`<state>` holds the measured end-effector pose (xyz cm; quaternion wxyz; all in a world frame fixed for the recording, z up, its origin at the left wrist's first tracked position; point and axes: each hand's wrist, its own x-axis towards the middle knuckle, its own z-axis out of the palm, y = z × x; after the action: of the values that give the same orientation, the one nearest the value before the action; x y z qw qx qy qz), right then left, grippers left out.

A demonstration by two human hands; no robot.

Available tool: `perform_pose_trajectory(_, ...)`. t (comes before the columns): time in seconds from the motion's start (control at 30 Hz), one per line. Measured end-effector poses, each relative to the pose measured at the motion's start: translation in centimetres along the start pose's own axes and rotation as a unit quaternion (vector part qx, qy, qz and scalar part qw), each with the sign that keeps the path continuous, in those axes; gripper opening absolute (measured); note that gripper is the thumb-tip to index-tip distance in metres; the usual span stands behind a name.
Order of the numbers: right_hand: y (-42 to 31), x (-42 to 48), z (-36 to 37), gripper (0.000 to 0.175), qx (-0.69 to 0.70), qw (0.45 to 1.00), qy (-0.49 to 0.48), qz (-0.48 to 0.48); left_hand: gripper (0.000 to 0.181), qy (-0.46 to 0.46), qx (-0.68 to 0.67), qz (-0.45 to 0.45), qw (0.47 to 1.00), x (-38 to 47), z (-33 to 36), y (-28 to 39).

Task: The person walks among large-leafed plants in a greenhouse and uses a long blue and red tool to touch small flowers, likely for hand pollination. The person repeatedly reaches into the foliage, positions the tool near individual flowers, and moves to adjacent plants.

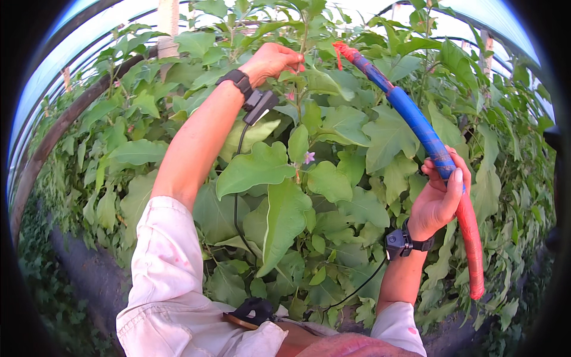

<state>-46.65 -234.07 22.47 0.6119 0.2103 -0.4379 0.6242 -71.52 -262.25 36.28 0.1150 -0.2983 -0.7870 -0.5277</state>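
My left hand (275, 62) is raised at the upper middle, its thumb and fingertips pinched together against the upright stem of an eggplant plant (299, 105). What lies between the fingertips is mostly hidden; they show some bright red. A pink flower (290, 96) hangs just below them. My right hand (439, 196) grips a long curved stick (417, 118) wrapped in blue and red tape. Its upper end tapers to a frayed red tip (341, 48), pointing up and left, apart from my left hand. The red lower end hangs down past my right wrist.
Broad eggplant leaves (285, 223) fill the space before me, with a pale purple flower (309, 157) among them. A curved wooden pole (62, 120) and a post (168, 26) stand at left. Wrist devices trail black cables (236, 205). Dark ground (89, 276) shows at lower left.
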Motion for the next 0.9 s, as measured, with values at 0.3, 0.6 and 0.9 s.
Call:
perform_pose_trajectory(0.3, 0.0, -0.9, 5.4, 0.033, -0.087, 0.987, -0.054, -0.120, 0.020, -0.015, -0.096, 0.078, 0.992, -0.2, 2.7, -0.4)
perform_pose_trajectory(0.6, 0.3, -1.4, 9.2, 0.026, -0.132, 0.981, -0.062, -0.132, 0.019, 0.009, -0.079, 0.150, 0.985, 0.0, 3.3, -1.3)
perform_pose_trajectory(0.9, -0.1, -2.2, 9.7, 0.028, -0.147, 0.980, -0.043, -0.129, 0.018, 0.016, -0.079, 0.179, 0.981, 1.3, 3.6, -2.5)
